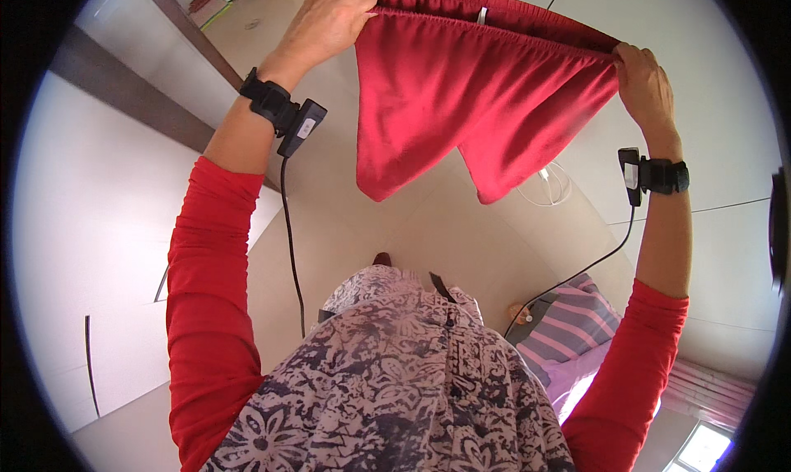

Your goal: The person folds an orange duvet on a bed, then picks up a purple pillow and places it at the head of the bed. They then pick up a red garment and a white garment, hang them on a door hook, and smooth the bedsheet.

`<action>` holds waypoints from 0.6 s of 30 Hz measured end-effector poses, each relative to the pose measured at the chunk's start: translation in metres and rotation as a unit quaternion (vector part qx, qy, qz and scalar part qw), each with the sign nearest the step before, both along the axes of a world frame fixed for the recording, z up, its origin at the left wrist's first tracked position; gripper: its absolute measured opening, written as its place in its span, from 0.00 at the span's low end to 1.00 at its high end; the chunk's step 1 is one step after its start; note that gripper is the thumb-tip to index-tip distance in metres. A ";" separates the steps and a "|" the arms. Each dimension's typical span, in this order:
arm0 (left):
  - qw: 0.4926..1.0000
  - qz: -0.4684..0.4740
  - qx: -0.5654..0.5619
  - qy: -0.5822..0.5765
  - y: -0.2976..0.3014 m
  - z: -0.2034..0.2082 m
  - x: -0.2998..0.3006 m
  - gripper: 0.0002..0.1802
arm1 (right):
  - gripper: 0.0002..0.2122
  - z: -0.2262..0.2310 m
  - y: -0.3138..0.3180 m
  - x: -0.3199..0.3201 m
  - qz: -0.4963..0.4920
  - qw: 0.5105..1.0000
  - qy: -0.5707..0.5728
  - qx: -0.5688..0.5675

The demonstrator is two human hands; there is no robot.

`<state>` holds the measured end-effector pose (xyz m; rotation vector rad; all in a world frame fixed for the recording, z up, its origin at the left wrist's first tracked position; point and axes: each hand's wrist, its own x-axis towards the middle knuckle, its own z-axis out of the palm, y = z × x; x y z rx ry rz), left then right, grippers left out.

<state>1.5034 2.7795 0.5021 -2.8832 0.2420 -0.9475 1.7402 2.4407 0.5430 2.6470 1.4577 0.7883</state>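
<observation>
A pair of red shorts (461, 85) hangs spread out in front of me, with an elastic waistband along the top. My left hand (334, 19) is closed on one end of that waistband, and my right hand (646, 89) pinches the other end. A small white label (482, 16) shows inside the back of the waist. The two legs hang down freely, apart at the bottom. The fingertips of both hands are partly hidden behind the cloth.
Black straps with small devices (302, 128) sit on both wrists, trailing black cables (290, 241). A white cable (554, 188) hangs beyond the shorts. Striped bedding (568, 320) lies at lower right. White panels (99, 217) stand at left, pale cabinet doors (725, 250) at right.
</observation>
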 end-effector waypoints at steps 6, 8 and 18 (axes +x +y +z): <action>0.998 -0.023 -0.036 -0.043 0.018 0.022 0.018 0.04 | 0.13 0.018 0.015 0.027 -0.036 0.999 -0.022 0.029; 0.995 -0.036 -0.064 -0.073 0.000 0.027 0.047 0.06 | 0.25 0.024 0.001 0.039 -0.082 0.995 -0.055 0.010; 0.856 -0.175 -0.483 0.062 -0.140 0.035 0.177 0.08 | 0.24 0.009 -0.002 0.041 0.115 0.918 0.372 0.076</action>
